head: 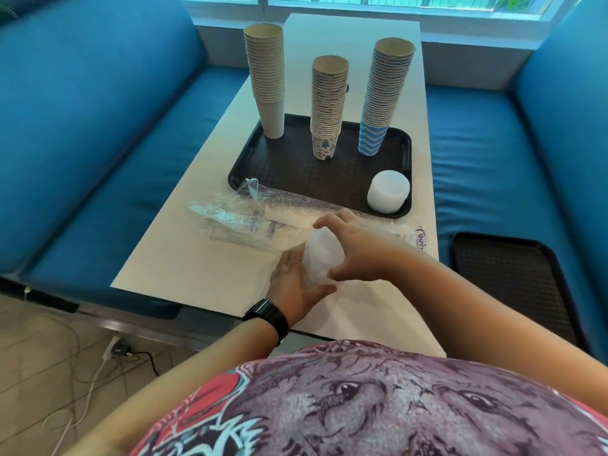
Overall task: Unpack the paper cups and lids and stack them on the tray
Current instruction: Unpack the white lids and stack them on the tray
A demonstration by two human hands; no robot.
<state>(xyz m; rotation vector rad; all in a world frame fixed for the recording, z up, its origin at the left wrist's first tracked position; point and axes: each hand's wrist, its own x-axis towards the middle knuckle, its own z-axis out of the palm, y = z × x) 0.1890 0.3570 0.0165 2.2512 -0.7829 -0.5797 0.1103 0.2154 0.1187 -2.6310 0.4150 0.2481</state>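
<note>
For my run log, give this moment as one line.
both hands grip bagged lids | three cup stacks, lid stack on tray

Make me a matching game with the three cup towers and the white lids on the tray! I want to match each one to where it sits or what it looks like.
Things:
1. plain beige cup stack
2. patterned cup stack
3. blue wavy cup stack
4. white lids

Clues:
A. near right corner of the black tray
B. shortest tower, in the middle
C. tower at the left, no pattern
D. tower at the right, zigzag stripes on its bottom cup

Pairs: 1-C, 2-B, 3-D, 4-A
</note>
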